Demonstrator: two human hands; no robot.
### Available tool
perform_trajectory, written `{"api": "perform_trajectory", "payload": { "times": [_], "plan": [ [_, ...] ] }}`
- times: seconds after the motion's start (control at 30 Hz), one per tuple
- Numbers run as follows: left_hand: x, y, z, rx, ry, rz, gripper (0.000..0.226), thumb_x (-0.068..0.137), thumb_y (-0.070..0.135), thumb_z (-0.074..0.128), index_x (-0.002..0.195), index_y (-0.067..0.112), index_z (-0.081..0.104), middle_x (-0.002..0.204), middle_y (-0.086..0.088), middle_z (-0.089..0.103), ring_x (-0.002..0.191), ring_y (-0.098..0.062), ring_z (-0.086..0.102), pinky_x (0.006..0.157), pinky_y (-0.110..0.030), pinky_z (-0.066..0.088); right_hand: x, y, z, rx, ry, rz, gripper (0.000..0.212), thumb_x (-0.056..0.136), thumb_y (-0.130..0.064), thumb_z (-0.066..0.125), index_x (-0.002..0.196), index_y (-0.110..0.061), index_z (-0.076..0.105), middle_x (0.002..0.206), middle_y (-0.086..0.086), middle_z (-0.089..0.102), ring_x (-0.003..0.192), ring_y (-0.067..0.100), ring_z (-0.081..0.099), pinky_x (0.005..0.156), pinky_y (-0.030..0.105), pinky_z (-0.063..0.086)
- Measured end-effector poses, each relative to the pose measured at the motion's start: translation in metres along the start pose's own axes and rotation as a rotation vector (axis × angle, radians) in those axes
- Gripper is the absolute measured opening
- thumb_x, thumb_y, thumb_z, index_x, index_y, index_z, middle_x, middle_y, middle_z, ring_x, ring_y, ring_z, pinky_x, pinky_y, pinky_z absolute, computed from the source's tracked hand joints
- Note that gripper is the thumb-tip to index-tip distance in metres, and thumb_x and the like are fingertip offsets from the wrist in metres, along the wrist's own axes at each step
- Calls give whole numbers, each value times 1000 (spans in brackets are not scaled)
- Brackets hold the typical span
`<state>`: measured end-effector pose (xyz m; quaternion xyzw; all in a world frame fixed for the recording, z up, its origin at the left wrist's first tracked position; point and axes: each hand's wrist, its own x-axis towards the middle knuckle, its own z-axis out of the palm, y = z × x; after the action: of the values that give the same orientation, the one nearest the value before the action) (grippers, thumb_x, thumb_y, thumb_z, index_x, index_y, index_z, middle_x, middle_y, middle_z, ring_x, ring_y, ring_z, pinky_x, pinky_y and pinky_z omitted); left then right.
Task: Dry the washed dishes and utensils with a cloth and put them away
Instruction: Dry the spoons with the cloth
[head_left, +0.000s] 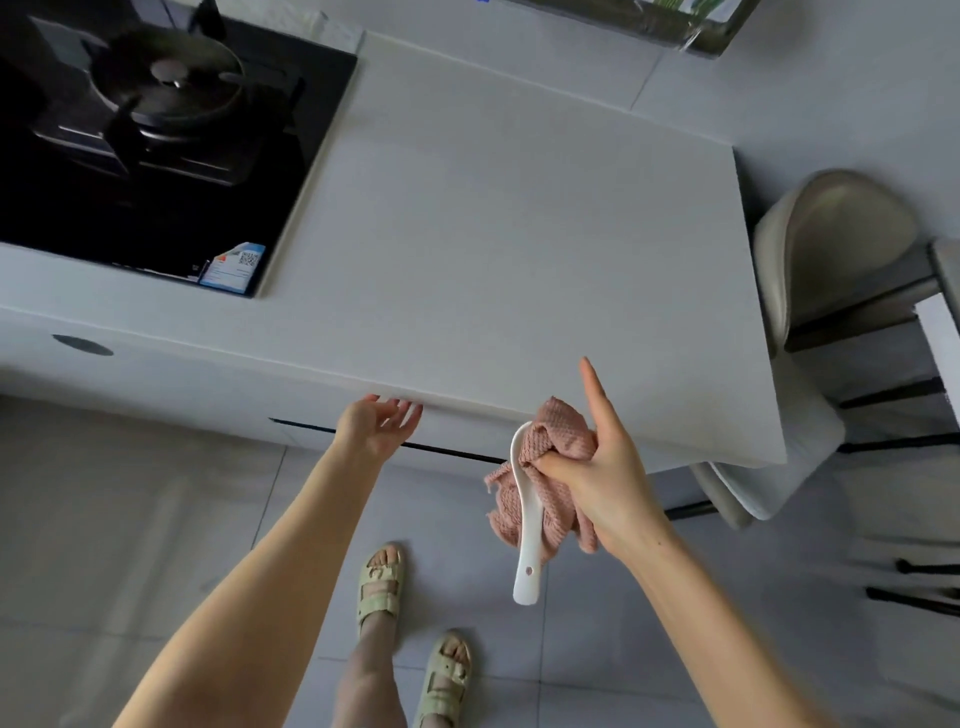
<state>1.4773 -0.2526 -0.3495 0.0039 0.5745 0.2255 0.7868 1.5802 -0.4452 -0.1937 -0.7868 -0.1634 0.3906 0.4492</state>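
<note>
The right hand (605, 473) pinches a waffle-knit pink cloth (558, 441) around a glossy white spoon (529, 525); left hand (376, 423) fingers spread.

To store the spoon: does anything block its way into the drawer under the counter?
Only the drawer front, which looks closed; the left hand reaches at its top edge. The right hand grips spoon and cloth.

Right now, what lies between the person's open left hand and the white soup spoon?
Head view: between left hand and spoon, only the white cabinet front.
</note>
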Motion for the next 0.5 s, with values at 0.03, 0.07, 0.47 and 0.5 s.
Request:
{"api": "perform_trajectory", "payload": {
  "times": [0.03,0.07,0.47,0.5],
  "plan": [
    [-4,0,2,15,-9,19,46,89,-18,20,123,1,44,113,-20,47,113,-34,53,105,-50,37,-5,3,-1,-2,-8,-12,97,84,11,57,138,-62,21,55,-13,53,26,12,42,31,15,26],
    [-8,2,4,47,6,46,36,87,-19,23,104,-2,50,100,-19,49,99,-33,56,104,-50,39,-10,7,-2,-8,-9,-18,96,84,11,56,138,-60,21,56,-12,54,26,10,42,30,15,26],
    [-10,-3,-7,-98,-101,122,36,91,-11,41,59,6,42,65,-4,42,59,-3,49,95,-10,42,-52,50,-24,-99,24,23,99,81,8,59,138,-63,19,71,8,51,26,20,37,31,20,30],
    [-13,-6,-12,-7,-47,201,30,90,-14,38,67,2,46,74,-8,43,69,-10,52,101,-23,44,-55,51,-25,-101,17,24,99,81,8,58,138,-63,20,70,6,53,26,21,37,32,20,30]
  ]
}}
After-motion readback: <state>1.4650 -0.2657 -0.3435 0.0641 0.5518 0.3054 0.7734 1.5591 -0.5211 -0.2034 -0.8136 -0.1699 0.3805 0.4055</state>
